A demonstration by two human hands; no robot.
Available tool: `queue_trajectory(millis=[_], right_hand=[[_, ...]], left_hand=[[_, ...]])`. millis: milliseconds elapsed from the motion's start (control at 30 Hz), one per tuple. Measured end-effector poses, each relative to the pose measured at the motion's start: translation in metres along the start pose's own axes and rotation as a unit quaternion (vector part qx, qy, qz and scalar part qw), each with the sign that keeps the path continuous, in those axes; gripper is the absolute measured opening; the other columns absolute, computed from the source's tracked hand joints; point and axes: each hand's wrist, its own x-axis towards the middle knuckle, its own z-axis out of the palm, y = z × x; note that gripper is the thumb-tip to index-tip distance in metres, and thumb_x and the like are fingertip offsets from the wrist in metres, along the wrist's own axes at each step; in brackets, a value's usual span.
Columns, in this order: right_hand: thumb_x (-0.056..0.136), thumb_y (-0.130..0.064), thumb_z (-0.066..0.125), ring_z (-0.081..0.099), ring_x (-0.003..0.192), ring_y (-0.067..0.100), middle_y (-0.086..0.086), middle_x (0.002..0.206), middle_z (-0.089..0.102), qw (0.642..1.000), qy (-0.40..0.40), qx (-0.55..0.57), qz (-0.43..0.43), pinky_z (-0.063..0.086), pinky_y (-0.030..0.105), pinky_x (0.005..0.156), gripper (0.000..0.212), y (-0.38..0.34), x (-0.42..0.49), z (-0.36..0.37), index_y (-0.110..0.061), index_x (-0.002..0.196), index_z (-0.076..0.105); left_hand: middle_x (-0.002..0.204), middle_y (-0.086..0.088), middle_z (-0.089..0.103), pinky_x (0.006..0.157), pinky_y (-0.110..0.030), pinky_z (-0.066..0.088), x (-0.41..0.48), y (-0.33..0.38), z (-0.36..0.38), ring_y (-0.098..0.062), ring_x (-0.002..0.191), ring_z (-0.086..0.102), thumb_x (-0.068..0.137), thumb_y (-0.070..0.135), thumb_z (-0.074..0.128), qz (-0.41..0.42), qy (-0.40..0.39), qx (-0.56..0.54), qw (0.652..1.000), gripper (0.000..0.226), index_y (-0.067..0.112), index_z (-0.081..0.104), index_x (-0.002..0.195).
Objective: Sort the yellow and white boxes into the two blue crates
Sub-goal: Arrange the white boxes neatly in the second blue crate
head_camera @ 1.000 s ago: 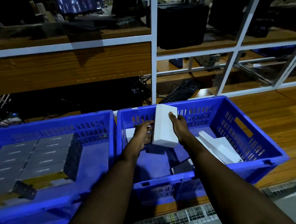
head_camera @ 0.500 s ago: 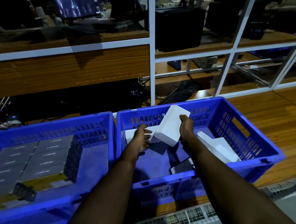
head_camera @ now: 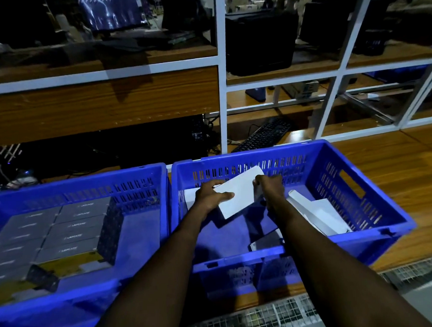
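Two blue crates stand side by side on a wooden bench. Both my hands are inside the right crate (head_camera: 381,231), holding one white box (head_camera: 239,192) tilted above its floor. My left hand (head_camera: 210,197) grips the box's near left edge, thumb on top. My right hand (head_camera: 269,189) grips its right side. Another white box (head_camera: 190,199) lies flat at the back left, partly hidden by my left hand. More white boxes (head_camera: 321,215) lean at the right side. The left crate (head_camera: 139,173) holds rows of flat greyish boxes (head_camera: 62,228), with yellow showing underneath.
A white-framed shelf rack (head_camera: 222,92) rises right behind the crates, with a black keyboard (head_camera: 265,135) on the bench beyond it. Dark equipment fills the shelves. A wire mesh panel (head_camera: 270,316) runs below the bench's front edge.
The white box has turned from upright to a low tilt and come down toward the back of the right crate. Both hands moved with it.
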Motion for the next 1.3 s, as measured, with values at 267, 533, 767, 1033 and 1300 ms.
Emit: queue_trajectory(millis=[267, 533, 767, 1033, 1300], right_hand=[[0.076, -0.009, 0.067, 0.059, 0.107, 0.036, 0.018, 0.112, 0.061, 0.949, -0.095, -0.24, -0.181, 0.043, 0.032, 0.079, 0.076, 0.01, -0.008, 0.001, -0.015, 0.144, 0.032], [0.073, -0.019, 0.08, 0.058, 0.111, 0.036, 0.018, 0.117, 0.063, 0.867, -0.131, -0.421, -0.233, 0.05, 0.04, 0.087, 0.058, 0.014, -0.011, 0.008, -0.009, 0.122, 0.052], [0.078, -0.015, 0.077, 0.054, 0.119, 0.035, 0.019, 0.125, 0.06, 0.857, -0.157, -0.442, -0.214, 0.047, 0.038, 0.094, 0.056, 0.017, -0.007, 0.025, -0.008, 0.128, 0.053], [0.08, -0.006, 0.076, 0.061, 0.109, 0.037, 0.02, 0.124, 0.057, 0.862, -0.204, -0.432, -0.171, 0.056, 0.041, 0.086, 0.052, 0.016, -0.003, 0.037, -0.004, 0.127, 0.054], [0.082, -0.006, 0.073, 0.063, 0.105, 0.036, 0.021, 0.117, 0.063, 0.85, -0.21, -0.444, -0.19, 0.053, 0.046, 0.091, 0.041, 0.024, 0.01, 0.048, 0.0, 0.118, 0.055]], left_hand=[[0.122, -0.002, 0.064, 0.086, -0.028, 0.05, 0.0, -0.006, -0.007, -0.023, 0.109, 0.059, 0.061, 0.018, 0.086, 0.088, 0.054, 0.236, 0.966, 0.063, 0.025, 0.062, 0.12], [0.132, -0.003, 0.055, 0.102, -0.047, 0.035, -0.008, -0.006, -0.01, -0.032, 0.125, 0.046, 0.079, 0.018, 0.069, 0.112, 0.062, 0.506, 0.853, 0.056, 0.026, 0.046, 0.13], [0.127, -0.012, 0.055, 0.099, -0.045, 0.041, -0.006, -0.019, -0.012, -0.035, 0.119, 0.053, 0.082, 0.006, 0.059, 0.098, 0.075, 0.573, 0.81, 0.054, 0.017, 0.045, 0.134], [0.122, -0.012, 0.055, 0.094, -0.039, 0.04, 0.0, -0.028, -0.01, -0.032, 0.108, 0.06, 0.086, 0.007, 0.052, 0.108, 0.074, 0.622, 0.772, 0.043, 0.014, 0.048, 0.128], [0.118, -0.013, 0.056, 0.091, -0.039, 0.04, 0.005, -0.027, -0.007, -0.034, 0.108, 0.057, 0.082, 0.004, 0.055, 0.107, 0.076, 0.617, 0.776, 0.045, 0.015, 0.049, 0.125]])
